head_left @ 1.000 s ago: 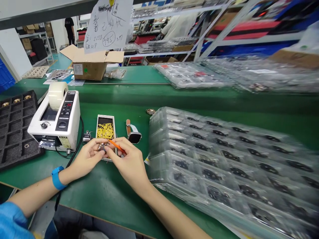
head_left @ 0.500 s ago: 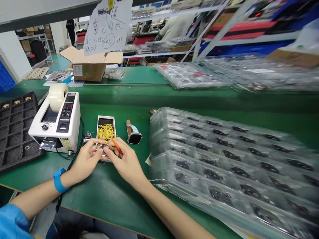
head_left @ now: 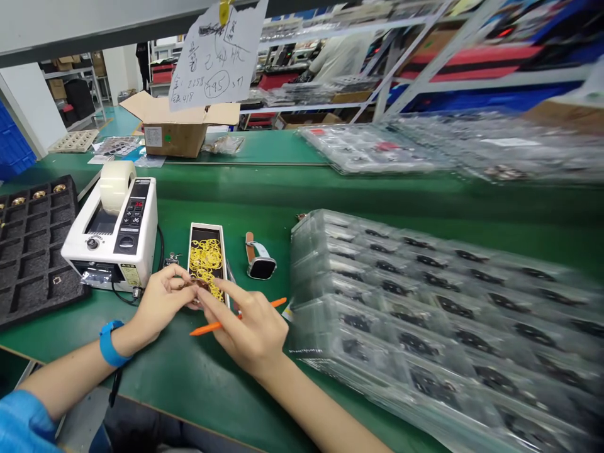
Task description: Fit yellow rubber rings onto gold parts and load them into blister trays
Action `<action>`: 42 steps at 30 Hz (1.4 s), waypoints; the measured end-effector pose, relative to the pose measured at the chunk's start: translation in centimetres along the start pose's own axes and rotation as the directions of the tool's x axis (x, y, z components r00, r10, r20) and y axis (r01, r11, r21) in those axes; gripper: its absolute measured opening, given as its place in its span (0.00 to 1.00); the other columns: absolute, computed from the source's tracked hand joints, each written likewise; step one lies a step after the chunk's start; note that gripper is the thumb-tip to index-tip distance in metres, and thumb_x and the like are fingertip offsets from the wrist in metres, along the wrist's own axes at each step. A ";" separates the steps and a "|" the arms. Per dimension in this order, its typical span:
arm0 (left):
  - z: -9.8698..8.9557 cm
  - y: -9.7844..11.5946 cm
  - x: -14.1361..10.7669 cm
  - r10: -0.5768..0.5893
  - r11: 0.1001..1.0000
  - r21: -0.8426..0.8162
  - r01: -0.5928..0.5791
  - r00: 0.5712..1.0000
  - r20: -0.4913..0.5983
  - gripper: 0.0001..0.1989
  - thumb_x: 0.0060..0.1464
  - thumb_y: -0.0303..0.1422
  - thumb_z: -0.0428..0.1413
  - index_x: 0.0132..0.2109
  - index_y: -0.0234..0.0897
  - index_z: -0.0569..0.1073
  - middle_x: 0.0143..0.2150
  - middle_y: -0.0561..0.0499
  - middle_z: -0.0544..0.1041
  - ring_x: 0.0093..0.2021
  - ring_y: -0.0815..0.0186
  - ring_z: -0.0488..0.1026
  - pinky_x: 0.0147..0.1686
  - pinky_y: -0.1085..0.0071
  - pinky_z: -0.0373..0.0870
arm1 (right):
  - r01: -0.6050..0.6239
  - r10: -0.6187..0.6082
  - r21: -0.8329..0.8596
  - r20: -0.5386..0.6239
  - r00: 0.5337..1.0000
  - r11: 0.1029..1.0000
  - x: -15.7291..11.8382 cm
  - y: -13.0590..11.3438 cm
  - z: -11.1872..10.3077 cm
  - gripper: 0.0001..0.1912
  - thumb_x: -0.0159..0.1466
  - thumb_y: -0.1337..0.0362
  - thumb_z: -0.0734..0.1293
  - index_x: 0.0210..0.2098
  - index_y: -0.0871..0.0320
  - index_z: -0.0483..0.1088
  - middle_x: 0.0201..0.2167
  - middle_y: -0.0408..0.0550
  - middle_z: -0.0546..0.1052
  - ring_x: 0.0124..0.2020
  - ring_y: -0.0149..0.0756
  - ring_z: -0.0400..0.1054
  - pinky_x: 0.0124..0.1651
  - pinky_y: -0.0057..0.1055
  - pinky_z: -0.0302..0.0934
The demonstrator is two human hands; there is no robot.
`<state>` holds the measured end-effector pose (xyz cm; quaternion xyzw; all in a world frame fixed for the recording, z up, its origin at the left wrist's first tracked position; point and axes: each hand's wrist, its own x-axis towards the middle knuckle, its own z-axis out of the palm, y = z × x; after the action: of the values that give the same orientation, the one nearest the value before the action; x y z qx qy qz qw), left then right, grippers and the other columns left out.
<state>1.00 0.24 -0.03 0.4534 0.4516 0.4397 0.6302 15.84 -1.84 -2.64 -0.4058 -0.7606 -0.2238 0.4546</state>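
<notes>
My left hand (head_left: 160, 301) pinches a small round shiny metal part (head_left: 200, 284), mostly hidden by the fingers. Thumb and fingertips of my right hand (head_left: 257, 326) meet at the same part. A thin orange stick with a pointed end (head_left: 205, 329) runs through my right hand, tucked among its fingers and slanting up to the right. Just behind both hands stands a narrow white box (head_left: 221, 234) with many yellow rings (head_left: 206, 255) inside. To the box's right lies a smartwatch (head_left: 261, 268) with a light strap.
At the left stand a white tape dispenser (head_left: 108, 236) and a black foam tray (head_left: 35, 251) with several gold-coloured round parts. Stacked clear plastic trays (head_left: 425, 302) with dark items fill the right. An open cardboard box (head_left: 177, 138) and a hanging handwritten sheet (head_left: 212, 63) are at the back.
My right hand has turned, and the orange stick now lies lower and flatter, its point toward the left. The left hand keeps its pinch on the metal part. The whole view has shifted slightly.
</notes>
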 end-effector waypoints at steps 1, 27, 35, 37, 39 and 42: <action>0.2 0.0 -0.1 -0.026 0.999 -0.021 0.027 0.999 0.025 0.15 0.41 0.37 0.64 0.31 0.37 0.66 0.22 0.57 0.72 0.23 0.70 0.70 0.29 0.73 0.69 | -0.037 0.037 0.014 0.016 0.999 0.999 0.0 0.2 0.1 0.11 0.61 0.70 0.64 0.38 0.48 0.75 0.37 0.47 0.79 0.24 0.31 0.66 0.27 0.29 0.60; 0.1 -0.6 -0.5 -0.027 0.992 0.126 0.030 0.999 -0.031 0.29 0.37 0.45 0.66 0.43 0.35 0.66 0.25 0.52 0.78 0.23 0.67 0.73 0.27 0.73 0.73 | 0.059 -0.055 0.180 -0.030 0.998 0.982 1.0 1.3 1.5 0.13 0.66 0.68 0.56 0.31 0.62 0.70 0.29 0.50 0.78 0.28 0.33 0.69 0.31 0.28 0.63; 0.6 -1.0 -1.2 0.116 0.981 0.153 -0.119 0.993 0.028 0.13 0.49 0.35 0.58 0.41 0.34 0.68 0.28 0.50 0.79 0.28 0.67 0.77 0.32 0.73 0.74 | 0.127 -0.129 0.207 -0.005 0.992 0.970 0.6 1.4 0.7 0.09 0.65 0.73 0.58 0.38 0.64 0.69 0.32 0.55 0.79 0.31 0.36 0.72 0.34 0.31 0.66; 0.7 -1.1 -1.4 0.168 0.966 0.190 -0.174 0.985 0.045 0.10 0.51 0.32 0.55 0.41 0.34 0.68 0.28 0.50 0.78 0.29 0.67 0.77 0.32 0.73 0.74 | 0.165 -0.164 0.183 -0.021 0.986 0.969 0.3 1.5 0.6 0.08 0.65 0.73 0.59 0.39 0.66 0.69 0.32 0.57 0.80 0.32 0.37 0.73 0.34 0.32 0.66; 0.8 -1.1 -1.6 0.204 0.948 0.237 -0.212 0.977 0.058 0.09 0.52 0.30 0.54 0.41 0.34 0.68 0.28 0.50 0.78 0.29 0.66 0.77 0.32 0.73 0.74 | 0.189 -0.186 0.172 -0.032 0.982 0.967 0.1 1.5 0.6 0.06 0.64 0.73 0.60 0.40 0.66 0.69 0.32 0.59 0.80 0.32 0.38 0.73 0.33 0.32 0.66; 0.9 -1.0 -2.0 0.218 0.932 0.285 -0.226 0.974 0.060 0.08 0.53 0.29 0.51 0.42 0.34 0.68 0.28 0.50 0.77 0.29 0.66 0.77 0.32 0.72 0.73 | 0.200 -0.196 0.169 -0.037 0.980 0.965 0.0 1.4 0.5 0.06 0.64 0.73 0.62 0.39 0.66 0.69 0.31 0.59 0.80 0.30 0.37 0.73 0.32 0.31 0.65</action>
<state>1.62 -2.05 -0.45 0.5948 0.4484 0.4311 0.5093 16.74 -0.67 -2.94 -0.2848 -0.8094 -0.2056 0.4707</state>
